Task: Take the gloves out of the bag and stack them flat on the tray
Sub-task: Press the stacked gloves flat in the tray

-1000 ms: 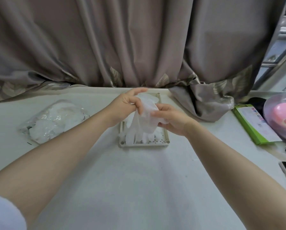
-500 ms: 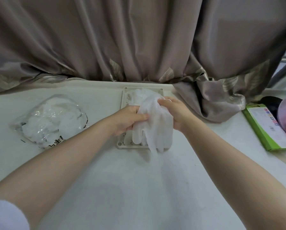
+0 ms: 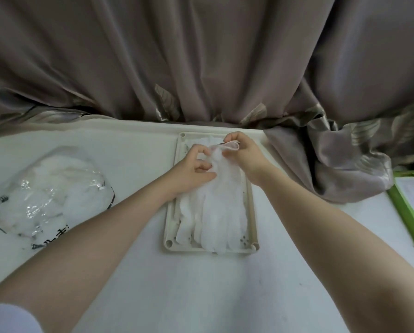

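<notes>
I am pinching the top glove's (image 3: pixel 219 198) cuff with both hands (image 3: pixel 191 171) (image 3: pixel 245 156) over the tray (image 3: pixel 251 207); letting go unevenly could be bunching it.

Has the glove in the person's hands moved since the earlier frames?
Yes. The glove, earlier held bunched above the tray, now lies spread along it, fingers toward the near rim.

Two bare forearms are seen, each ending in an ungloved hand: the left hand (image 3: pixel 191 171) and the right hand (image 3: pixel 245 157). No rings, watch or bands are seen. A white short sleeve (image 3: pixel 8 318) is worn on the left upper arm.
</notes>
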